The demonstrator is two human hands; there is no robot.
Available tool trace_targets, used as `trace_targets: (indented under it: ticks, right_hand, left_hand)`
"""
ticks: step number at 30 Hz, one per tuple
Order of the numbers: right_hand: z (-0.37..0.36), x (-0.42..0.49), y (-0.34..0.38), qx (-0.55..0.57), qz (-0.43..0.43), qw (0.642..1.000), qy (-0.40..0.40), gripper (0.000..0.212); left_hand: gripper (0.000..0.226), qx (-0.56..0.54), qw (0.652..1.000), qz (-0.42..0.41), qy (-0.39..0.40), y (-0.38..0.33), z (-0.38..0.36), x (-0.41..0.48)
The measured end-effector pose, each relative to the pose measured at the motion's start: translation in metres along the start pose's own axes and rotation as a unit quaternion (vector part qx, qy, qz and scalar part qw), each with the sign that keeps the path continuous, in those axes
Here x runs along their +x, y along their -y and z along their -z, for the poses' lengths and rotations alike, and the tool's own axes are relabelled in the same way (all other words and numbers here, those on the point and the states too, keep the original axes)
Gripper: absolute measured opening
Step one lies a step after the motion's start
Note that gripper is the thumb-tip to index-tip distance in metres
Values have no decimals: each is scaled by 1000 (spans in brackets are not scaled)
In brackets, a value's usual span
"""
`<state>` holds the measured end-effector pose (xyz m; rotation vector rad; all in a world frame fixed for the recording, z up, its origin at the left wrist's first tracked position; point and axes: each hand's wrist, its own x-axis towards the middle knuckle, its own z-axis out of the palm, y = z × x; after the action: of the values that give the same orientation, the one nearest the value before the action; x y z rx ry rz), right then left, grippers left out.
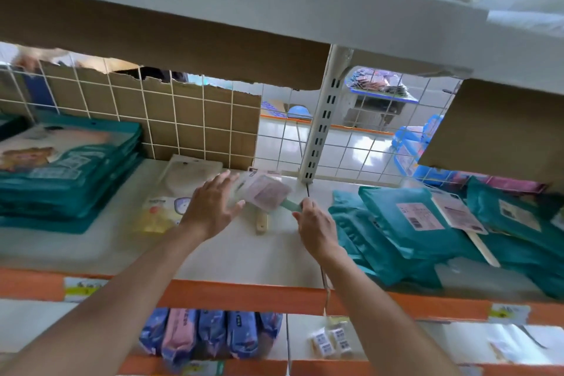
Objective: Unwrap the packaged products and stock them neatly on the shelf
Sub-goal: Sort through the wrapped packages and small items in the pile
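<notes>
Left arm is reached up over the shelf [244,256] | left hand [213,207] is held flat, fingers straight and spread, beside the wrapped brush [267,192]; contact cannot be told | right hand [317,223] is curled, brush's green handle pinched | brush is held between both hands, mid-shelf.

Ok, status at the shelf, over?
Right hand grips green-handled item by the handle. Left hand open beside its pink head. Wooden-handled item underneath, teal packs crowd the right.

Glossy teal plastic packets [406,220], matt brown cardboard [195,119], white wire grid [360,143], smooth white shelf [244,256].
</notes>
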<state>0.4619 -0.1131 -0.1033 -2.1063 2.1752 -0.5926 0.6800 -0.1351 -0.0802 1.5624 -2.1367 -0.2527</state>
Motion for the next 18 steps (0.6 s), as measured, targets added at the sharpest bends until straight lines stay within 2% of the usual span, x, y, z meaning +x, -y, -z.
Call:
trace_targets:
  ticks: [2,4,6,8,11,13,14,15,16,17,18]
  right_hand:
    - [2,0,-1,36,-8,999,7,19]
    - [5,2,-3,88,-25,996,14,18]
    - [10,4,-1,179,-39,983,34,17]
    - [20,2,6,336,-55,938,64,19]
    - [37,-8,20,522,-67,843,114,25]
    - [44,-16,29,591,-51,790,154,28]
    - [45,-19,31,615,-46,768,174,30]
    - [46,-22,35,630,-42,752,189,33]
    - [46,-23,37,638,-42,744,195,34]
    - [46,-25,40,642,-45,740,197,35]
    - [46,-27,42,644,-46,738,196,36]
  left_hand:
    - [94,-61,998,6,-2,4,4,2]
    - [101,-137,990,23,-7,8,6,7]
    - [107,-252,966,51,-13,6,10,10]
    - [112,-387,919,78,-7,-2,16,13]
    - [111,-546,830,89,78,-9,22,17]
    - [99,-595,790,92,121,-15,23,21]
    - [83,-611,775,97,129,-18,23,23]
    - [57,-629,760,104,124,-24,23,25]
    - [31,-640,752,118,106,-30,24,26]
    - [15,-648,745,129,87,-33,25,26]
    - [13,-656,739,136,72,-34,25,27]
